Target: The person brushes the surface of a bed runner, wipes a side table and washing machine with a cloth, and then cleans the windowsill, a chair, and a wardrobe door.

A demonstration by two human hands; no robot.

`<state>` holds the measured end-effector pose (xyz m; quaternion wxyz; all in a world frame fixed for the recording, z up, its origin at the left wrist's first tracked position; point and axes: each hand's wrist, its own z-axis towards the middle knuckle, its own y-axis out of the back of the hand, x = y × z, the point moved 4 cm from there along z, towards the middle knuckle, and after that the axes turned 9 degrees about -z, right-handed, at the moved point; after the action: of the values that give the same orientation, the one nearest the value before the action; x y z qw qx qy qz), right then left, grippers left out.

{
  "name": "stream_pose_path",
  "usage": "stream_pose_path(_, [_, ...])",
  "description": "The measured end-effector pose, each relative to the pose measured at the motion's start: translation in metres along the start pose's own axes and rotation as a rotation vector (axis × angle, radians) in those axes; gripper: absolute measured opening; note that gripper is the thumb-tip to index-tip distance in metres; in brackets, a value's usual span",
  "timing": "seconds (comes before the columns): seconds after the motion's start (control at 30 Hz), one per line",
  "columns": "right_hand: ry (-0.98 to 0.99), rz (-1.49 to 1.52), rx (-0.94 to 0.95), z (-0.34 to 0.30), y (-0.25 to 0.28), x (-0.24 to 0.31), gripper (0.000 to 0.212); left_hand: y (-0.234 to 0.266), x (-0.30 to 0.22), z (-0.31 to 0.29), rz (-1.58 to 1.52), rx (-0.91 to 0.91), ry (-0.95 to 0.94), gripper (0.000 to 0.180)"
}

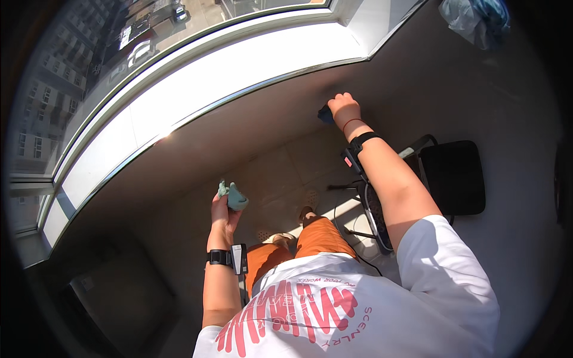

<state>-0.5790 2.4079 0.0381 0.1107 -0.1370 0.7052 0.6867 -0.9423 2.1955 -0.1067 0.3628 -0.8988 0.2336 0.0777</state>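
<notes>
Plainly, in the head view, both hands are busy near a wall below a window. The left hand point(219, 212), on the left and nearer side, has its fingers closed around a mint-green object point(237, 197), which looks like a spray bottle, though its shape is only partly visible. It is held up above the tiled floor point(271, 173), well apart from the right hand point(345, 110). That hand reaches farther, to the right, and is clamped on a dark blue cloth point(325, 114), which shows beyond the fingers on their left. The cloth is close to the wall point(286, 110) under the white windowsill point(239, 83); whether it touches the surface, I cannot tell.

Each wrist bears a black strap with a small device, and a thin red string circles the right wrist. The person wears a white T-shirt point(382, 298) with pink print and orange shorts point(325, 238). On the right, beside the right forearm, sits a chair point(453, 179) with a black panel. At the far right lies a crumpled plastic bag point(471, 24), whitish and blue. Past the glass on the far left, buildings point(57, 77) and parked cars point(141, 52) show in sunlight.
</notes>
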Motion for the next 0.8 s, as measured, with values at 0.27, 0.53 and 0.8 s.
stream_pose_path(0.27, [-0.588,0.966,-0.276,-0.032,0.030,0.027,0.037,0.001,-0.006,-0.010,0.117,0.201,0.026,0.026])
stream_pose_path(0.53, [-0.094,1.067,0.011,-0.129,0.030,0.174,0.027,-0.074,-0.016,-0.056,0.421,0.295,0.018,0.024])
stream_pose_path(0.8, [-0.487,1.573,-0.166,-0.164,0.093,-0.003,0.037,-0.224,0.002,-0.143,0.740,0.395,0.183,0.021])
